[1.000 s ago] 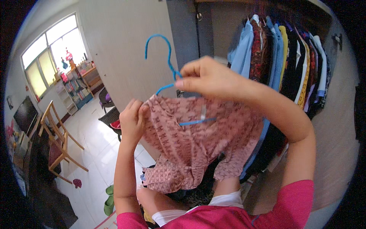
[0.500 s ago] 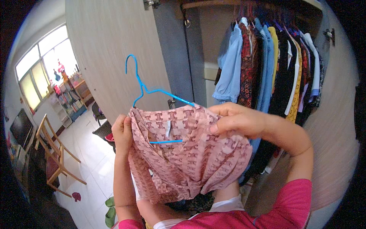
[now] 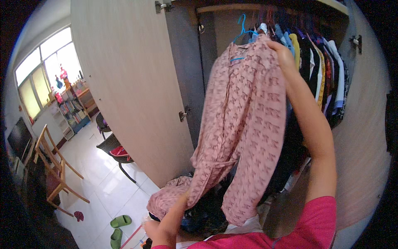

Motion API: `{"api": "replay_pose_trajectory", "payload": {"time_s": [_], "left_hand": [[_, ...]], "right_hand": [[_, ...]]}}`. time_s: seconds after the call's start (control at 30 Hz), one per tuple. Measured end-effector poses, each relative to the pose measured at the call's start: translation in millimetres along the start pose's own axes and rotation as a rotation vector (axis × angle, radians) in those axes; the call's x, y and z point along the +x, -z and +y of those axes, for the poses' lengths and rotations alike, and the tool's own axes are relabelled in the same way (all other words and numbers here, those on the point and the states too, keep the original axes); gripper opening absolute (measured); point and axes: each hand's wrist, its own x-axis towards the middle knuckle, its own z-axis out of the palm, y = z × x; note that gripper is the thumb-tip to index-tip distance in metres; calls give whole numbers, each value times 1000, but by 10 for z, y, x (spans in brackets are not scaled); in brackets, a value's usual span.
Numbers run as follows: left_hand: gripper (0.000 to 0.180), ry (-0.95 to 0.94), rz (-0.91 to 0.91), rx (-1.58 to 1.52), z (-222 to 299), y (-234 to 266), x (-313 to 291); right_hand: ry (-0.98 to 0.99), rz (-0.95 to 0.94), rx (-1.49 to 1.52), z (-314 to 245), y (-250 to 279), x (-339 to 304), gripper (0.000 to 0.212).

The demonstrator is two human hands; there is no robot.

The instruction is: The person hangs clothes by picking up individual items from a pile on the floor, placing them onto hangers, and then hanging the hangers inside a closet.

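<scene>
A pink patterned dress (image 3: pixel 248 95) with a V neckline, long sleeves and a waist tie hangs on a blue hanger (image 3: pixel 241 29) in front of the wardrobe. High up, my right hand (image 3: pixel 278 52) is closed on its shoulder, the arm stretched out. The hanger's hook is close to the row of hung clothes; whether it touches the rail cannot be made out. My left forearm (image 3: pixel 171 222) is low, at the dress's lower folds. The left hand's fingers are hidden by the cloth. Some of the pink fabric bunches beside that arm.
Hung clothes (image 3: pixel 321 70) fill the wardrobe's right side. An opened wardrobe door (image 3: pixel 128 83) stands at left. Beyond it are a dark chair with red shoes (image 3: pixel 119 152), a wooden chair (image 3: pixel 56 170), green slippers (image 3: pixel 120 221) and a bookshelf (image 3: pixel 74 110) under the window.
The dress and hanger have risen up and right toward the hung clothes, with my right hand on the shoulder. My left hand has left the other shoulder and dropped low. The dress now hangs longer.
</scene>
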Motion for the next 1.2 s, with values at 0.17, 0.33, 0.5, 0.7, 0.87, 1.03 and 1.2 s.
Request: {"api": "replay_pose_trajectory", "payload": {"time_s": [0.17, 0.33, 0.5, 0.7, 0.87, 1.03, 1.2], "left_hand": [[59, 333, -2, -178, -163, -559, 445], [52, -378, -306, 131, 201, -1134, 1428], [50, -324, -136, 284, 575, -1491, 2251], [55, -328, 327, 841, -312, -923, 2852], [58, -344, -138, 317, -1165, -172, 2960], [49, 84, -193, 276, -789, -680, 2370], [46, 121, -41, 330, -938, -589, 2148]], "right_hand": [[347, 198, -454, 179, -33, 1023, 30], [492, 473, -666, 85, -403, 1369, 43], [491, 408, -1208, 148, -401, 1683, 29], [383, 365, -1460, 384, -330, 1697, 27], [737, 721, -1142, 729, -384, 1599, 49], [1563, -51, -1607, 1919, -137, 1067, 23], [997, -954, -1836, 3455, 312, 418, 25]]}}
